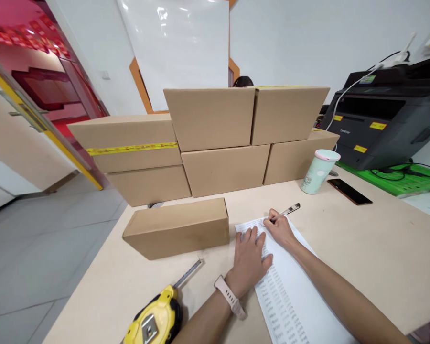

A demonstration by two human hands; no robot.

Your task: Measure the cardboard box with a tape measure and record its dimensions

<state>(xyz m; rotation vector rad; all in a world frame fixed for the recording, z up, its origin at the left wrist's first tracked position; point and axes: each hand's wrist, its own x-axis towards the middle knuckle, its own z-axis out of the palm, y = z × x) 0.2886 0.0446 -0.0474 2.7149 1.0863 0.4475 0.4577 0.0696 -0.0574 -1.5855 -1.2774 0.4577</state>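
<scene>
A long white sheet of paper with columns of printed text lies on the table. Near its top edge my right hand grips a pen, its tip end down at the paper. My left hand, with a pink band at the wrist, rests flat on the sheet's left side, fingers spread. To the left of it lies a yellow and black tape measure with a short length of blade pulled out. Beyond that, a closed cardboard box sits alone on the table.
Several cardboard boxes are stacked two high across the table's back, the left one with yellow tape. At right stand a mint cup, a phone and a black printer. The top of a person's head shows behind the boxes.
</scene>
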